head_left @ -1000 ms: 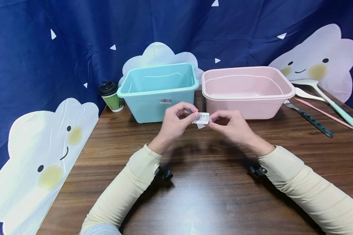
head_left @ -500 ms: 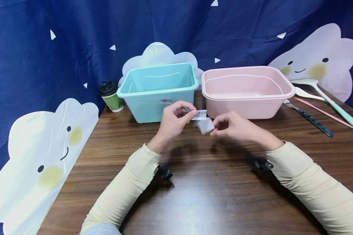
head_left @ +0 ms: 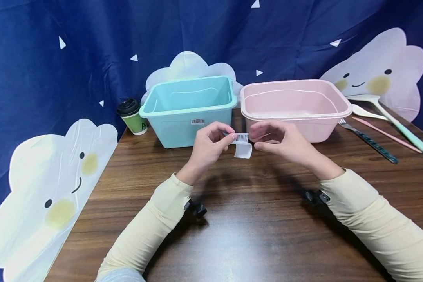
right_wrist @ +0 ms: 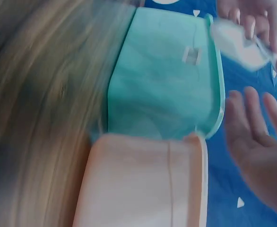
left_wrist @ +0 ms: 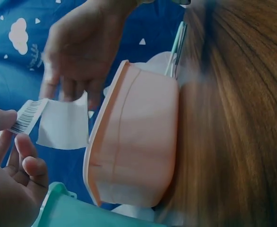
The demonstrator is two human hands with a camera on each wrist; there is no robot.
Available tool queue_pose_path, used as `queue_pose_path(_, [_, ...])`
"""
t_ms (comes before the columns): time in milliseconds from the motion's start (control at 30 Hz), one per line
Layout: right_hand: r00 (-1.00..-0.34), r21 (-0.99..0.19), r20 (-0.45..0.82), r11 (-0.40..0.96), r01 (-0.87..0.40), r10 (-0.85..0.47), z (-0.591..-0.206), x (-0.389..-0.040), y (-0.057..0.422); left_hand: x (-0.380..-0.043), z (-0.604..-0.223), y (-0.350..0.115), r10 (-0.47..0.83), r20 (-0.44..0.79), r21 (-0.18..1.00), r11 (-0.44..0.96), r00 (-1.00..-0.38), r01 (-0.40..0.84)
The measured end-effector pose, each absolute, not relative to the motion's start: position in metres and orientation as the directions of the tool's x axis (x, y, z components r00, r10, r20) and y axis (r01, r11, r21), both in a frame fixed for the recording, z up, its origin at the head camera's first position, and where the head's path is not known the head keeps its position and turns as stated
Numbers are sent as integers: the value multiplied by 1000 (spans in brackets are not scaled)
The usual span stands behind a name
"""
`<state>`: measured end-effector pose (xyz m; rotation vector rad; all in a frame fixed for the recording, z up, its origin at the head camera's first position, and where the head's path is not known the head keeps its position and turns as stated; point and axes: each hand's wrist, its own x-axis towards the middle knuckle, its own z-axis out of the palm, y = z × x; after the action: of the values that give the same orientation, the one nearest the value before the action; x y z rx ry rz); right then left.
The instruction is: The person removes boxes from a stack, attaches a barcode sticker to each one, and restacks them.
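The barcode label (head_left: pixel 242 137) sits in the air above the table (head_left: pixel 229 239), pinched between thumb and fingers of the left hand (head_left: pixel 211 141). A white square of paper (head_left: pixel 243 151) hangs just below it. The right hand (head_left: pixel 287 141) is near, its fingers loosely bent and apart – released, with thumb and fingertips close to the paper's edge. Whether one of them brushes that edge is hard to say, given the blur in both wrist views.

The left wrist view shows what the head view hides: label and square meet along one edge, set at an angle. The right wrist view shows the right hand's fingers spread out, the smeared paper beyond them.

Behind the hands stand a teal bin (head_left: pixel 178 131), with a small barcode sticker (head_left: pixel 197 122) on its front, and just beside it a pink bin (head_left: pixel 322 131). A green paper cup (head_left: pixel 136 124) with a black lid (head_left: pixel 128 106) is left of the teal bin. To the right lie a fork (head_left: pixel 371 144), a pink stick (head_left: pixel 387 135), a white spoon (head_left: pixel 368 113) and a turquoise-handled utensil (head_left: pixel 398 119).

The table is dark, streaked wood; a blue cloth (head_left: pixel 95 23) with smiling clouds and white triangles hangs behind it.
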<state>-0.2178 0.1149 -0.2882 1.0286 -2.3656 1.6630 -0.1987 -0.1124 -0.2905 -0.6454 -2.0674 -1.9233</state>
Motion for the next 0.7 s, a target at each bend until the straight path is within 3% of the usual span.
queue_pose_path(200, [-716, -785, 538, 44, -618, -446, -292, -209, 101, -197, -292, -110, 170, 432, 897, 16, -886, 441])
queue_pose_path(467, [-740, -770, 554, 105, -630, -382, -295, -202, 94, -195, -292, -110, 181, 407, 909, 14, -895, 416])
queue_pose_path(700, [-749, -775, 525, 137, -617, -405, -295, -201, 95, -196, -291, -110, 154, 399, 913, 25, -904, 407])
